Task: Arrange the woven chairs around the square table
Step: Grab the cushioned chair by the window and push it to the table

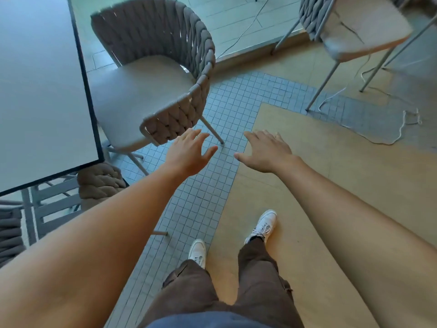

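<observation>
I cannot read any text, label, brand, number or sign here. The square table at the left has a plain top with no print. The woven chair beside it and the far chair at the right carry no tag I can see. The white shoes may have a small mark, but it is too blurred to tell.

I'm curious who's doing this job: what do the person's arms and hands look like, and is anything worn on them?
Both arms are bare to the frame edge: no sleeves show. The left hand and right hand wear no gloves, and no rings, watch or markings are visible.
</observation>
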The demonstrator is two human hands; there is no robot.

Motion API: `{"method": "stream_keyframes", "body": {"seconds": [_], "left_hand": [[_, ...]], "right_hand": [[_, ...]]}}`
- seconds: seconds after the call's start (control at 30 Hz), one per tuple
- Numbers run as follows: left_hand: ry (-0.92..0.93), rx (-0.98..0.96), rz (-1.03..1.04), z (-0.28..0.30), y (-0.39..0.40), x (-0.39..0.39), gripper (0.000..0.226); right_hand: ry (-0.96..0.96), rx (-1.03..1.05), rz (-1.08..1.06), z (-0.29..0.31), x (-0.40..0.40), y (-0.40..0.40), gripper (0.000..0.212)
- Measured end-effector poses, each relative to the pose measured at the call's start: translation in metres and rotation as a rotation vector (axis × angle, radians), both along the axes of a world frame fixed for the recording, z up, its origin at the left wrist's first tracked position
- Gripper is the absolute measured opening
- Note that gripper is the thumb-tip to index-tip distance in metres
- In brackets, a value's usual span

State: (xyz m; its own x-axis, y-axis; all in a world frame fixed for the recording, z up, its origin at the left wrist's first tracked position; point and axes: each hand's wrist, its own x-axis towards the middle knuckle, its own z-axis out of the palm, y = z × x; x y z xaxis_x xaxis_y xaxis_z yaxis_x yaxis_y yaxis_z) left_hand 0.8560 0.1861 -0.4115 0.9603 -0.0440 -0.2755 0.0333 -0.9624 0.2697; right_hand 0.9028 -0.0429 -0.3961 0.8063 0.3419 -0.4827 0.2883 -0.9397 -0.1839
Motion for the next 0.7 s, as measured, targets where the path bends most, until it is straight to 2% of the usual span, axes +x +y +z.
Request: {"method": "stream_keyframes", "body": {"seconds": [0.33,0.7], "left_hand": [[0.009,0.053,0.166,0.016,-0.039,0.072,0.067],[0.026,0.073,0.336,0.007,-0.014,0.129,0.066]], "right_hand": [[-0.049,-0.014,0.214,0.025,0.117,-0.047,0.086],[-0.134,-0.050,0.508,0.025,0.220,0.005,0.095]]}}
